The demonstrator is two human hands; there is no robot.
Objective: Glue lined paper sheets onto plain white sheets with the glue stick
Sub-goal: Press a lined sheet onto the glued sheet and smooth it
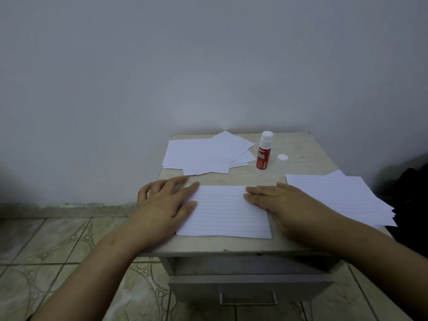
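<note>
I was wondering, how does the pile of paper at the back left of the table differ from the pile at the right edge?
The back-left pile is plain white, while the right-edge pile is ruled with lines. The back-left pile is fanned out loosely, with corners pointing different ways; the right-edge pile is nearly squared up. The right-edge pile overhangs the table edge. Neither is touched by a hand, and both lie flat.
</note>
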